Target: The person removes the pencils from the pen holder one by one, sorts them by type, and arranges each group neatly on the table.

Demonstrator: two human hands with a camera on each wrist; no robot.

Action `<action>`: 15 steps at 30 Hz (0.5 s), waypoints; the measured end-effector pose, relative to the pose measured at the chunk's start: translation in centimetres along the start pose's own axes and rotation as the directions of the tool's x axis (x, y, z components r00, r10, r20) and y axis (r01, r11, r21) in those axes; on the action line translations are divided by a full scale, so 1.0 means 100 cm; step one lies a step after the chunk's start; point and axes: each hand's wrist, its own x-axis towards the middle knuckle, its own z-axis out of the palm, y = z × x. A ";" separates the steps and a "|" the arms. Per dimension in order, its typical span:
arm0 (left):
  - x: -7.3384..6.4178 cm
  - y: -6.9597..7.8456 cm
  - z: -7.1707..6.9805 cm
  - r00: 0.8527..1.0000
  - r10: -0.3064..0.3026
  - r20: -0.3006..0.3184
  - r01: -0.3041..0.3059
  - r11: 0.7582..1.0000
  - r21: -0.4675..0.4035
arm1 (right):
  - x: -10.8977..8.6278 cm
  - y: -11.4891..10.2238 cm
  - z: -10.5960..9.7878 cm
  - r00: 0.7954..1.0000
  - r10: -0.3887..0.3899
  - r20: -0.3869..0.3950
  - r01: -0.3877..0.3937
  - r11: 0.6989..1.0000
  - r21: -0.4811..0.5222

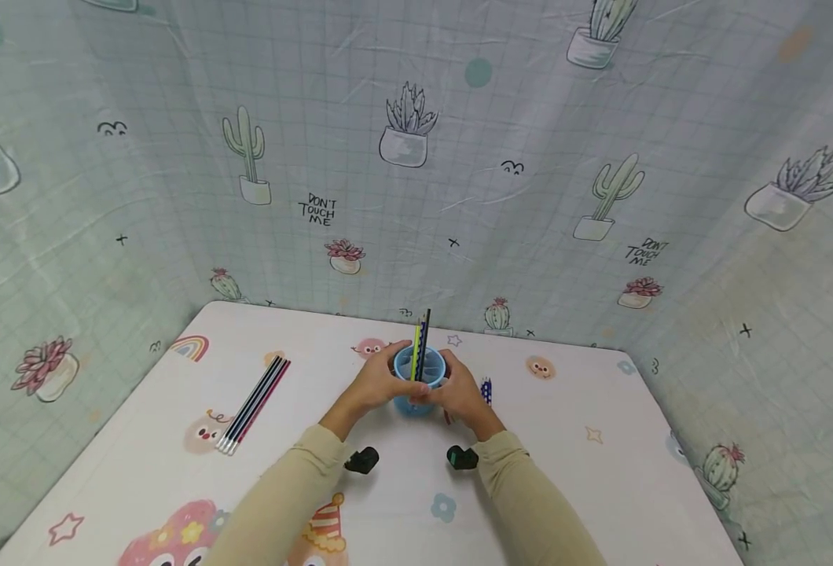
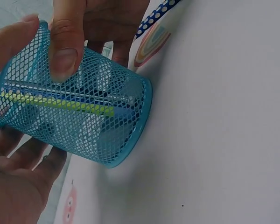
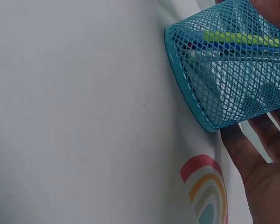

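Note:
A light-blue mesh pencil cup (image 1: 411, 409) is between both hands near the middle of the table. My left hand (image 1: 379, 379) grips it from the left, and my right hand (image 1: 464, 393) grips it from the right. In the left wrist view, a thumb presses on the mesh wall (image 2: 84, 135). Inside the cup stand a yellow-green pencil (image 1: 414, 354) and a black pencil (image 1: 425, 338), with a dotted one close by. The yellow-green pencil (image 3: 242, 38) also shows through the mesh in the right wrist view. Whether the cup's base touches the table cannot be told.
Several dark and red pencils (image 1: 254, 405) lie side by side on the left of the table. Blue dotted pencils (image 1: 486, 389) lie just right of the right hand, partly hidden by it. A patterned cloth (image 1: 402, 212) hangs behind the white printed table (image 1: 565, 456).

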 end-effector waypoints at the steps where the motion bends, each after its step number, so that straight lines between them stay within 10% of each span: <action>1: 0.000 -0.001 0.000 1.000 -0.001 -0.006 0.001 1.000 0.004 | 0.000 0.000 0.000 1.000 0.000 -0.002 0.000 1.000 0.000; 15: -0.002 -0.002 0.004 0.999 -0.045 -0.026 0.043 0.997 -0.059 | -0.005 -0.019 -0.008 0.993 0.092 0.077 -0.092 0.996 -0.001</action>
